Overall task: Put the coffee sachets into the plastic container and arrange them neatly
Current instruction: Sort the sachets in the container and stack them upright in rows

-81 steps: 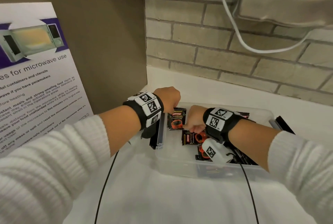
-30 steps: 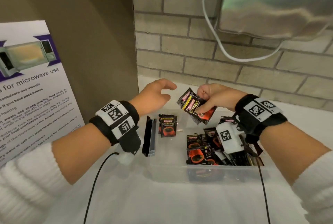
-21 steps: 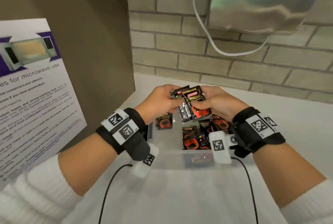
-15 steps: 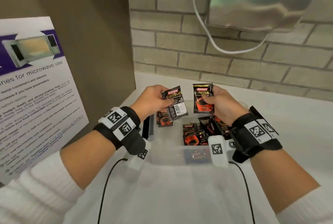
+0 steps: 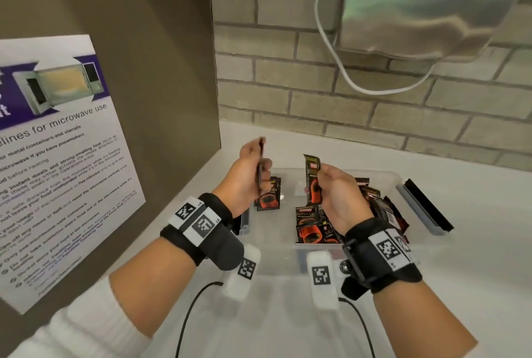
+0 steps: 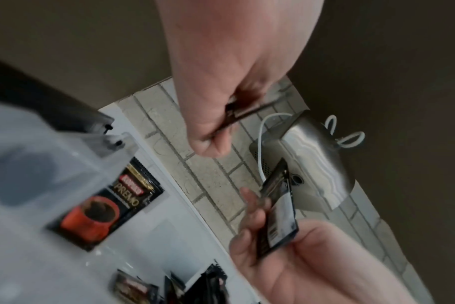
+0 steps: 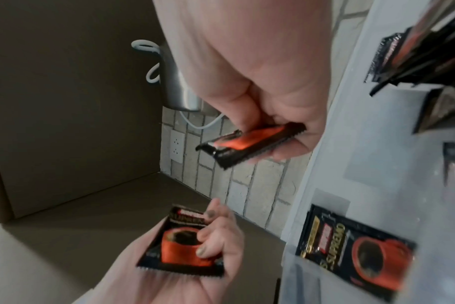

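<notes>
Coffee sachets, one apiece, are pinched upright above the clear plastic container (image 5: pixel 383 177): the left hand (image 5: pixel 247 174) grips one sachet (image 5: pixel 260 166) edge-on, the right hand (image 5: pixel 336 193) another (image 5: pixel 312 177). More sachets (image 5: pixel 312 223) lie inside the container on the white desk (image 5: pixel 475 242)

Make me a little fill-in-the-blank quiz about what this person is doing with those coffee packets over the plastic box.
1. Each hand holds one coffee ____ above the clear container.
2. The left hand and the right hand are ____ the container, not inside it.
3. The loose pile of sachets lies on the container's ____ side.
4. The poster on the left gives guidelines for ____ use.

Missing words: sachet; above; right; microwave
</notes>
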